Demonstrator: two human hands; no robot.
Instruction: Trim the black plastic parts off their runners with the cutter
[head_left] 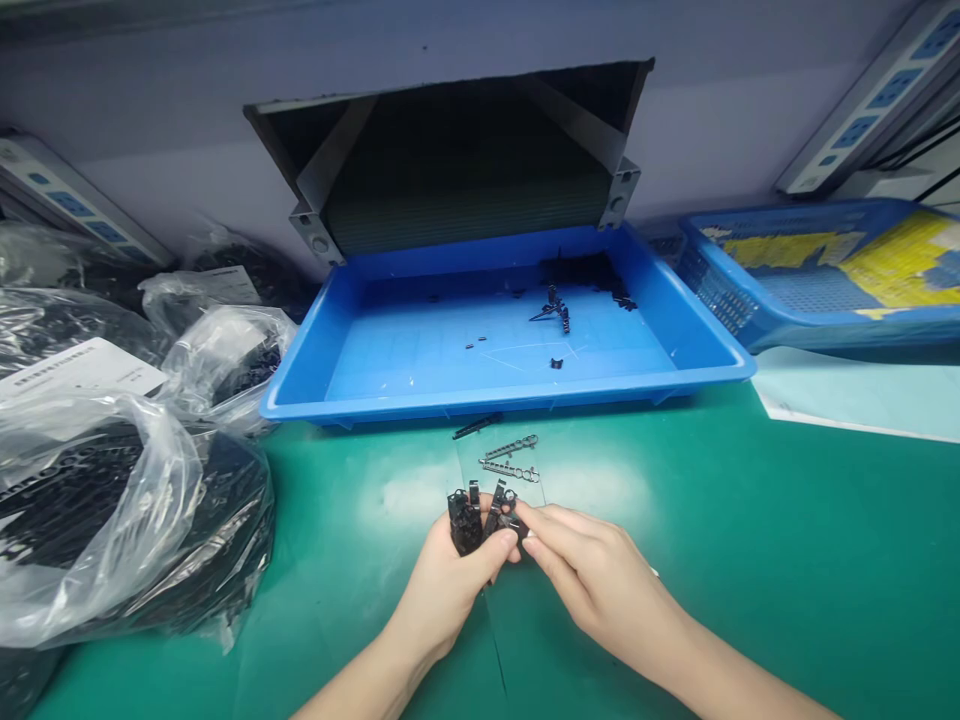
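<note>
Several small black plastic parts (466, 522) are bunched in my left hand (456, 570), its fingers wrapped round them and its thumb lying across the front. My right hand (592, 555) comes in from the right, thumb and index finger pinching at a black part with a ring-shaped end (509, 498) beside the bunch. My fingers partly hide these pieces. Just beyond my hands, two slim black parts with ringed ends (510, 470) lie on the green table (360, 590). Another dark strip (477, 426) rests by the tray's front edge.
A blue tray (495, 405) stands ahead, with scattered black parts (561, 310) inside, under a dark chute opening (472, 160). Clear bags of black parts (135, 530) crowd the left. At right are a blue basket (825, 325) and a pale sheet (847, 395).
</note>
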